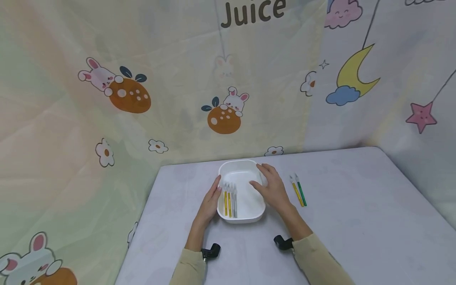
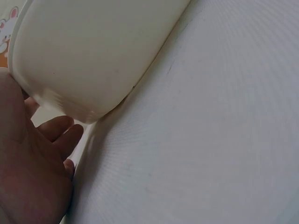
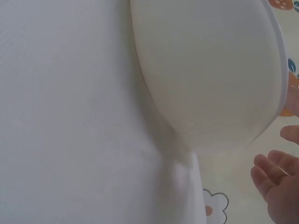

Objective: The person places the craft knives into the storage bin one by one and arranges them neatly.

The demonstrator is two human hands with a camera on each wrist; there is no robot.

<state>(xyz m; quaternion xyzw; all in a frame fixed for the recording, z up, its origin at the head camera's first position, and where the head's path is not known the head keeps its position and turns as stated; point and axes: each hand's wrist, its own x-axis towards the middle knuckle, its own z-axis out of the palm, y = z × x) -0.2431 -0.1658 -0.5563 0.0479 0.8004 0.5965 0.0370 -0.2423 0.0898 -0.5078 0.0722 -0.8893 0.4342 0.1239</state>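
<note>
A white rectangular tray with rounded corners stands on the table. Inside, along its left side, lie two yellow and two silver slim pen-like sticks with pale, clear-looking pointed tips; their exact kind is too small to tell. My left hand rests along the tray's left wall, its fingers loosely extended. At the right rim is my right hand, thumb over the tray's inside and fingers spread outside. In the right wrist view, the right fingers are apart from the tray wall and hold nothing.
One yellow stick and one green stick lie side by side on the table, right of my right hand. A white cloth covers the table. Printed fabric with rabbits and flowers hangs behind and to the left.
</note>
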